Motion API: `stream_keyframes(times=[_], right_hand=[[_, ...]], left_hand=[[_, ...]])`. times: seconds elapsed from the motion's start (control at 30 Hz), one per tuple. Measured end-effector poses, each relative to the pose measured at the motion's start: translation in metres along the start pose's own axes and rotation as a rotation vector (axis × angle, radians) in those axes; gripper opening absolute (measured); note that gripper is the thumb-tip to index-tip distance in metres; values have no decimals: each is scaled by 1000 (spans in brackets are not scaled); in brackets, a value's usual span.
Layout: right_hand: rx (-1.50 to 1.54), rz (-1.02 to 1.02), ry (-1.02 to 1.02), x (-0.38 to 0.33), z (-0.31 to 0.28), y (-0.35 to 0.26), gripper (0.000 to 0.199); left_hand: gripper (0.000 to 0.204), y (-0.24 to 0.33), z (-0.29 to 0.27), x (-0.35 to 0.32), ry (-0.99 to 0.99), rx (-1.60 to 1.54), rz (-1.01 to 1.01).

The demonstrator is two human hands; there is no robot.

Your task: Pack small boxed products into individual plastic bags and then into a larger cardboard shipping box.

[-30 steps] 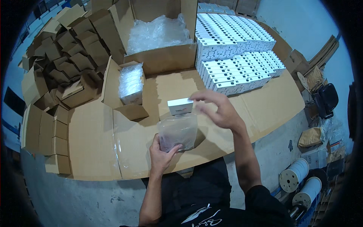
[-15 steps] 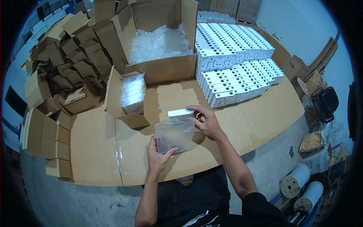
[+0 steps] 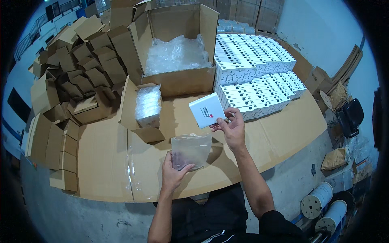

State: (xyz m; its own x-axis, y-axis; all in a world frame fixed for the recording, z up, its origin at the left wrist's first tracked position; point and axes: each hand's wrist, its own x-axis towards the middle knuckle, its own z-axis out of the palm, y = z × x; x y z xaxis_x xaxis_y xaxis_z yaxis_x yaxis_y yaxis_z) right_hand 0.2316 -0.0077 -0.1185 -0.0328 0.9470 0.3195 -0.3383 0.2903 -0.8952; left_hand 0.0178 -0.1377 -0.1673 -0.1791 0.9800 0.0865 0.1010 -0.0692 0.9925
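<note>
My left hand [image 3: 173,175] grips a clear plastic bag [image 3: 189,150] by its lower part, low over the cardboard-covered table. Between the thumb and fingers of my right hand [image 3: 232,130] is a flat white box [image 3: 205,108], pinched at its lower right corner. It tilts above the bag's upper edge, apart from it, with a printed face showing. Beyond my hands stands an open carton [image 3: 148,135] with a row of plastic-wrapped packages [image 3: 148,106] inside. Several rows of white boxes [image 3: 259,93] are stacked at the far right.
A large carton [image 3: 178,83] filled with clear plastic bags [image 3: 176,54] stands at the back. Many open brown cartons [image 3: 87,73] pile up on the left. Cable reels [image 3: 318,198] and a black chair [image 3: 351,111] are on the floor to the right of the table [image 3: 101,162].
My right hand has lifted the white box up from the bag's mouth and turned its printed face into view. The left hand still holds the bag. The whole view has shifted slightly.
</note>
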Motion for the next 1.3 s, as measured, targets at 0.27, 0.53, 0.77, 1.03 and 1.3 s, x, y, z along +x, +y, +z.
stream_keyframes(times=[0.27, 0.53, 0.77, 1.03, 1.3], right_hand=[[-51, -22, -112, -1, 0, 2, 26], [-8, 80, -249, -1, -4, 6, 22], [9, 146, -362, -1, -5, 2, 23], [8, 211, -398, -2, -5, 3, 21], [-54, 221, -444, 3, -5, -2, 20]], left_hand=[[55, -5, 0, 0, -5, -19, -4], [57, -3, 0, -1, 20, -21, -24], [57, -1, 0, -1, 31, 31, 27], [56, -3, 0, 0, 22, 24, 43], [43, 13, 3, 7, -54, -263, -37]])
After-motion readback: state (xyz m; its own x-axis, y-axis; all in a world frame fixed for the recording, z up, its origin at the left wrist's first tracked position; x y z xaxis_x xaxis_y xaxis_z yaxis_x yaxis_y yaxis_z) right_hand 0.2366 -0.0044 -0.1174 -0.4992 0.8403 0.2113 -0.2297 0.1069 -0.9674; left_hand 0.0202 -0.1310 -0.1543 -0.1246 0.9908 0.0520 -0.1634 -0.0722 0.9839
